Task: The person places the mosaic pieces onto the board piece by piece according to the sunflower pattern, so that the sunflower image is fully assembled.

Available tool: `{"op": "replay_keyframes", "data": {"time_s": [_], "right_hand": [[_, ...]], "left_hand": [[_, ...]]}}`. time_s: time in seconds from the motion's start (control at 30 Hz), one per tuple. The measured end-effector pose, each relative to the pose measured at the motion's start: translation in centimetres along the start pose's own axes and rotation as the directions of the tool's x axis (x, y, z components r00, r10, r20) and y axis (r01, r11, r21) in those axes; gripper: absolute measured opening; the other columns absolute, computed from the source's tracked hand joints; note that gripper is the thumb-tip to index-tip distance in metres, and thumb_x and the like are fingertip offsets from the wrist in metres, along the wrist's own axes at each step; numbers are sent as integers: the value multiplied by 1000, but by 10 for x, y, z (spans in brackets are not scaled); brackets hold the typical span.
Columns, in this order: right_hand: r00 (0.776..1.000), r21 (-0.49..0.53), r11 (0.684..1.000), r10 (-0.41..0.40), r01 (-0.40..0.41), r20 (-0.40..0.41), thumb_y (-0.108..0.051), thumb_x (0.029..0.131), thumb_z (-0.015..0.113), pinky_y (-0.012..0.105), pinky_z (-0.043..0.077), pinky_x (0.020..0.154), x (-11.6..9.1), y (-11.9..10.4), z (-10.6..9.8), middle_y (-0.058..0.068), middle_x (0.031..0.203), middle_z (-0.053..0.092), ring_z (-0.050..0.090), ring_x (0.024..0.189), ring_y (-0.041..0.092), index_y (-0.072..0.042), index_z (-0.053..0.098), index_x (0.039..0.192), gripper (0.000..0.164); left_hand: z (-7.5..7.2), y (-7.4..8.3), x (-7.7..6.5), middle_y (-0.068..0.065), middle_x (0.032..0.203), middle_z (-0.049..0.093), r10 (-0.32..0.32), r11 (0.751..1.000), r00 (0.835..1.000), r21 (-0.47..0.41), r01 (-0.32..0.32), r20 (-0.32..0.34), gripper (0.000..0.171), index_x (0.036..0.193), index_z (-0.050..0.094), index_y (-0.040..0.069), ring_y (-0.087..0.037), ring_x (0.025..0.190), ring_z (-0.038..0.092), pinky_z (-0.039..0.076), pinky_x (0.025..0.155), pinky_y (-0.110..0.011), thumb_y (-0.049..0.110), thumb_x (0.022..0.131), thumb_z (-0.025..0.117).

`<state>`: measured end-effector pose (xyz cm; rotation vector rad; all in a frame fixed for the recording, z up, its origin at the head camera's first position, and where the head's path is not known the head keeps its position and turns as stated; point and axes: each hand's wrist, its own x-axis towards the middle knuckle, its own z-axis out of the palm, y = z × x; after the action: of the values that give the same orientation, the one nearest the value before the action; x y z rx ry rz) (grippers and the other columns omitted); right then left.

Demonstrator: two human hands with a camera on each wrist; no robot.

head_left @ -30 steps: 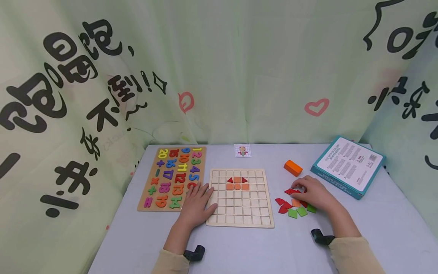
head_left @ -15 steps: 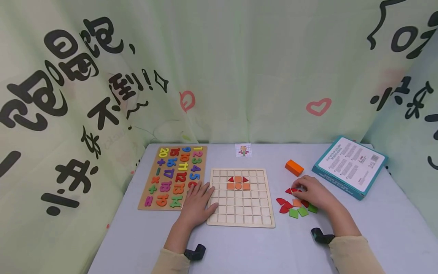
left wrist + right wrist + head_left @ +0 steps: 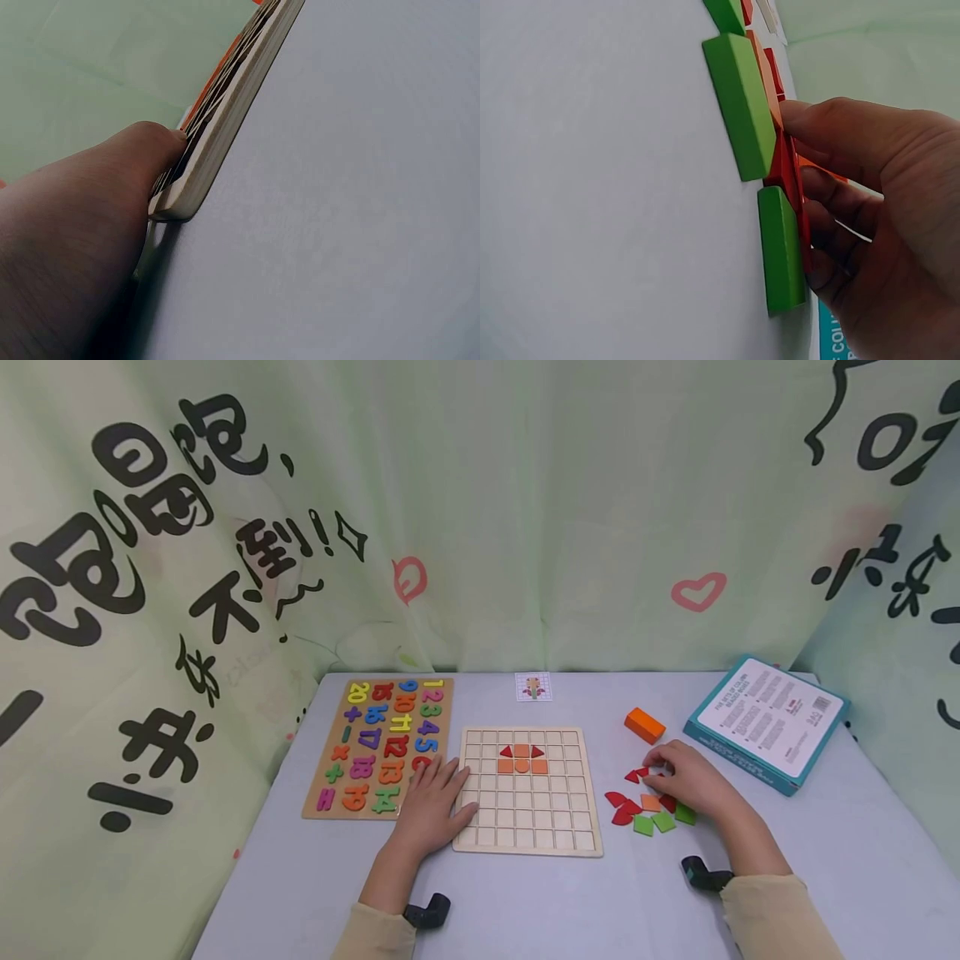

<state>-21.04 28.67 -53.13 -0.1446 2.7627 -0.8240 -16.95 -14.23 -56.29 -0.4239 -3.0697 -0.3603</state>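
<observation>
My left hand (image 3: 430, 810) lies spread with the palm down, its fingers over the edge of a wooden number board (image 3: 313, 802) and its thumb on the pale gridded board (image 3: 527, 828). In the left wrist view the thumb (image 3: 154, 142) presses on the grid board's corner. On the grid sit orange squares (image 3: 538, 767), an orange circle (image 3: 522, 767) and two red triangles (image 3: 537, 751). My right hand (image 3: 688, 781) is among loose pieces, thumb and curled fingers pinching a small red piece (image 3: 643, 772). Green squares (image 3: 742, 105) lie beside it in the right wrist view.
An orange block (image 3: 644, 726) and a teal box (image 3: 767, 722) lie behind the right hand. A small picture card (image 3: 533, 687) lies at the far table edge. Red petal-shaped pieces (image 3: 621, 817) sit right of the grid board. Printed curtains (image 3: 480, 527) stand around the table.
My right hand has shifted slightly among the loose pieces, and the red pieces at its fingertips lie a little differently. The left hand stays in place.
</observation>
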Motion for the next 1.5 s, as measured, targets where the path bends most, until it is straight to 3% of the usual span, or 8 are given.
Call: {"op": "replay_keyframes", "data": {"time_s": [0.57,0.8,0.93,1.13,1.5], "right_hand": [[996,7,999,-49,49,-79,-29,89,73,36,58,79,-4,-14,-5,13,115,58,52,105,28,-12,66,113,30],[995,21,997,-78,79,-59,-28,89,73,29,57,72,-1,-42,-3,12,112,59,53,102,27,-13,66,112,29],[991,17,992,-126,126,-38,-27,89,73,27,53,72,4,-62,3,6,102,62,54,96,22,-15,66,111,26],[990,88,987,-140,137,21,-25,90,72,24,53,66,9,-91,16,1,89,59,54,89,18,-19,65,111,23],[961,97,959,-272,267,46,-25,89,73,23,46,65,27,-130,44,-2,81,55,52,81,15,-18,65,108,21]], "left_hand": [[1,-1,1,-1,160,37,3,1000,1000,16,-3,-3,67,149,45,25,-29,153,19,15,125,-53,61,93,51],[1,-1,1,-1,160,37,1,1000,1000,15,-1,-1,67,149,45,25,-29,154,19,15,125,-53,61,93,51],[0,-1,0,-2,159,37,1,1000,1000,14,-1,-6,67,149,46,24,-29,153,20,15,125,-53,60,93,52],[0,0,0,-1,160,37,-4,1000,1000,22,4,-2,67,150,45,25,-29,153,20,15,125,-52,61,93,51],[0,0,0,-1,160,36,-6,1000,1000,9,6,3,67,150,45,25,-28,154,19,14,125,-52,60,93,52]]}}
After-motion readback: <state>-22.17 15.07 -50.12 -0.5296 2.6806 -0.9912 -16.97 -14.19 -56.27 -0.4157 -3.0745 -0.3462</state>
